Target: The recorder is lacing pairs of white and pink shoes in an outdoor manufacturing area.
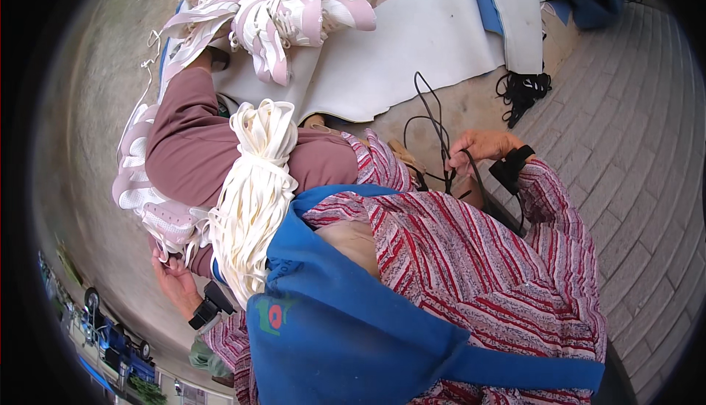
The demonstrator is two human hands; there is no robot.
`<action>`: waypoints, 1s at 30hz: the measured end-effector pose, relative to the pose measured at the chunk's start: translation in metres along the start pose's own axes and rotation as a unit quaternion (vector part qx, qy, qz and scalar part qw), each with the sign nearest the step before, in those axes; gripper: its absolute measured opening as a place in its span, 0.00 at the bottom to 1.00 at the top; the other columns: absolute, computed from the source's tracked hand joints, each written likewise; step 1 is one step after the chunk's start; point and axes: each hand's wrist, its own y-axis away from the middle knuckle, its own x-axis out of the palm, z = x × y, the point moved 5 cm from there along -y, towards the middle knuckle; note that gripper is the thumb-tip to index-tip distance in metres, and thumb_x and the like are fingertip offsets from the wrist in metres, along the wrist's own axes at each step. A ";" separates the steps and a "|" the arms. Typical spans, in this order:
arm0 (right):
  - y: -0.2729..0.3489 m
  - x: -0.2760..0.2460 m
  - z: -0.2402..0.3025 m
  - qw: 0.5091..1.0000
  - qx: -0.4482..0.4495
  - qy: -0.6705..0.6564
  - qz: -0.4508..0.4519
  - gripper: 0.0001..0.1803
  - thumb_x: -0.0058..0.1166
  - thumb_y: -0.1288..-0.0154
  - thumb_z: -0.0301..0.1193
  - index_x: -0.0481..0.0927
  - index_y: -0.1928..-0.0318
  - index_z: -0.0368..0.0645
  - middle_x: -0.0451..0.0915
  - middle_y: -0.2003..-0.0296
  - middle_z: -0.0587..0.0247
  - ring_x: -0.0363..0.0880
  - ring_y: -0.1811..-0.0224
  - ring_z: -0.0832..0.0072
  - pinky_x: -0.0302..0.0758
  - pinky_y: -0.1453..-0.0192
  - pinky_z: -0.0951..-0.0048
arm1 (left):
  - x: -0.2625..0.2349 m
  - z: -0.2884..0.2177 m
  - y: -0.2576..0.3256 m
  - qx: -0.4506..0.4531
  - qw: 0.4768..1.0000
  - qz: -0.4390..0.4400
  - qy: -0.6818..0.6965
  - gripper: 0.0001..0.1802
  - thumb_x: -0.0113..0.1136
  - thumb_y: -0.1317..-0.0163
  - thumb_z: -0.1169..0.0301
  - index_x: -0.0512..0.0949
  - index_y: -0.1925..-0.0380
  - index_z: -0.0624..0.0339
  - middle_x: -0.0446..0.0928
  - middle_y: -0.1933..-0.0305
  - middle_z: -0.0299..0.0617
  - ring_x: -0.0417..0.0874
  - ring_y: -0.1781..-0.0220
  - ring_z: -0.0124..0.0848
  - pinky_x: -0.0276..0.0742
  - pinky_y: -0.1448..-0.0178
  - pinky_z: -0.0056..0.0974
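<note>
My left hand (175, 284) is at the lower left, its fingers closed at the lower edge of a pink and white shoe upper (173, 221) beside my leg. My right hand (485, 145) is raised at my right side, fingers closed round a thin black cord (443, 140) that hangs in loose loops. Across my lap lies a thick bundle of cream shoelaces (254, 192), gathered near its upper end. A heap of pink and white shoe uppers (294, 12), some with laces in them, rests in front of me.
White sheeting with a blue underside (419, 45) spreads under the heap. A bunch of black laces (523, 95) lies at its right edge. Grey paving (625, 148) runs along the right. Wheeled vehicles (110, 331) stand far off at lower left.
</note>
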 end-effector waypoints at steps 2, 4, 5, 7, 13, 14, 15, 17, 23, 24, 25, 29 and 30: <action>0.002 -0.003 -0.005 0.999 0.033 -0.002 -0.009 0.20 0.61 0.39 0.42 0.82 0.57 0.36 0.81 0.68 0.66 0.79 0.67 0.79 0.75 0.63 0.78 | 0.001 0.001 0.003 0.002 1.000 -0.003 -0.002 0.18 0.48 0.29 0.64 0.69 0.47 0.65 0.72 0.67 0.31 0.66 0.77 0.21 0.61 0.76 0.26; 0.000 -0.005 0.000 0.999 0.031 0.017 0.006 0.21 0.62 0.40 0.42 0.82 0.56 0.36 0.82 0.67 0.66 0.78 0.67 0.79 0.75 0.63 0.78 | 0.003 0.002 0.008 0.012 1.000 -0.014 -0.014 0.18 0.49 0.29 0.63 0.70 0.47 0.65 0.72 0.66 0.31 0.67 0.76 0.21 0.62 0.76 0.26; -0.001 -0.003 0.007 0.999 0.029 0.034 0.023 0.22 0.62 0.40 0.43 0.82 0.55 0.37 0.82 0.66 0.65 0.78 0.66 0.80 0.74 0.63 0.79 | 0.002 0.002 0.008 0.013 1.000 -0.015 -0.014 0.18 0.49 0.29 0.63 0.70 0.47 0.65 0.72 0.66 0.31 0.67 0.76 0.21 0.62 0.76 0.26; -0.002 -0.001 0.020 0.997 0.046 0.062 0.031 0.23 0.62 0.42 0.43 0.82 0.54 0.37 0.82 0.65 0.66 0.78 0.65 0.80 0.74 0.63 0.79 | -0.001 0.003 0.008 0.009 1.000 0.006 -0.004 0.18 0.49 0.29 0.64 0.70 0.47 0.65 0.72 0.66 0.31 0.67 0.76 0.21 0.62 0.75 0.26; -0.008 -0.001 0.030 0.989 0.064 0.126 0.037 0.24 0.60 0.48 0.38 0.80 0.50 0.39 0.82 0.62 0.67 0.77 0.62 0.79 0.73 0.62 0.80 | 0.016 0.001 0.015 0.010 1.000 0.004 -0.023 0.18 0.48 0.28 0.65 0.69 0.46 0.66 0.72 0.66 0.31 0.67 0.75 0.20 0.62 0.74 0.26; -0.007 -0.002 0.031 0.988 0.074 0.126 0.047 0.24 0.58 0.49 0.35 0.80 0.50 0.39 0.82 0.62 0.67 0.77 0.62 0.79 0.73 0.61 0.80 | 0.016 0.001 0.018 0.016 1.000 -0.004 -0.021 0.18 0.48 0.28 0.65 0.69 0.46 0.66 0.72 0.66 0.31 0.67 0.75 0.20 0.62 0.74 0.26; -0.010 -0.005 0.032 0.988 0.048 0.129 0.074 0.25 0.58 0.51 0.34 0.80 0.50 0.40 0.82 0.61 0.68 0.77 0.60 0.78 0.73 0.59 0.77 | 0.019 0.002 0.019 0.019 0.999 0.026 -0.018 0.18 0.48 0.28 0.65 0.69 0.45 0.67 0.72 0.66 0.31 0.67 0.75 0.20 0.62 0.74 0.26; -0.013 -0.013 0.042 0.954 0.074 0.290 0.021 0.20 0.58 0.49 0.34 0.81 0.54 0.38 0.82 0.63 0.63 0.78 0.60 0.73 0.75 0.57 0.71 | 0.027 -0.002 0.027 0.021 0.998 0.048 -0.020 0.21 0.48 0.29 0.65 0.66 0.42 0.68 0.71 0.66 0.30 0.67 0.75 0.19 0.62 0.73 0.25; -0.004 0.021 0.229 0.921 -0.007 0.356 -0.157 0.09 0.53 0.40 0.30 0.80 0.67 0.36 0.77 0.77 0.66 0.76 0.74 0.79 0.73 0.71 0.78 | 0.062 -0.004 0.049 0.027 0.999 0.036 -0.030 0.22 0.53 0.35 0.73 0.67 0.41 0.69 0.72 0.65 0.31 0.68 0.74 0.15 0.63 0.73 0.20; -0.009 0.041 0.267 0.926 -0.053 0.329 -0.175 0.09 0.51 0.38 0.30 0.80 0.67 0.36 0.77 0.77 0.67 0.76 0.74 0.81 0.72 0.70 0.79 | 0.058 -0.006 0.052 0.031 0.998 0.014 -0.048 0.23 0.55 0.36 0.74 0.67 0.42 0.69 0.73 0.65 0.32 0.68 0.74 0.15 0.64 0.73 0.20; -0.012 0.066 0.305 0.920 -0.147 0.311 -0.188 0.09 0.50 0.36 0.29 0.80 0.68 0.37 0.77 0.76 0.68 0.75 0.75 0.82 0.71 0.71 0.80 | 0.055 -0.006 0.051 0.055 0.997 0.010 -0.056 0.21 0.56 0.36 0.73 0.68 0.44 0.68 0.73 0.65 0.34 0.69 0.74 0.16 0.65 0.74 0.21; -0.056 0.197 0.416 0.845 -0.387 0.344 -0.131 0.09 0.49 0.35 0.28 0.79 0.68 0.35 0.78 0.76 0.68 0.74 0.75 0.83 0.69 0.71 0.80 | 0.040 0.000 0.046 0.074 0.996 0.022 -0.042 0.14 0.55 0.34 0.70 0.72 0.51 0.65 0.78 0.66 0.37 0.72 0.77 0.17 0.68 0.74 0.22; -0.072 0.234 0.431 0.836 -0.409 0.352 -0.096 0.10 0.49 0.36 0.29 0.79 0.68 0.35 0.78 0.76 0.66 0.74 0.75 0.82 0.70 0.71 0.79 | 0.039 -0.004 0.049 0.073 0.996 0.027 -0.045 0.13 0.54 0.33 0.70 0.73 0.52 0.65 0.79 0.66 0.37 0.72 0.77 0.16 0.68 0.75 0.21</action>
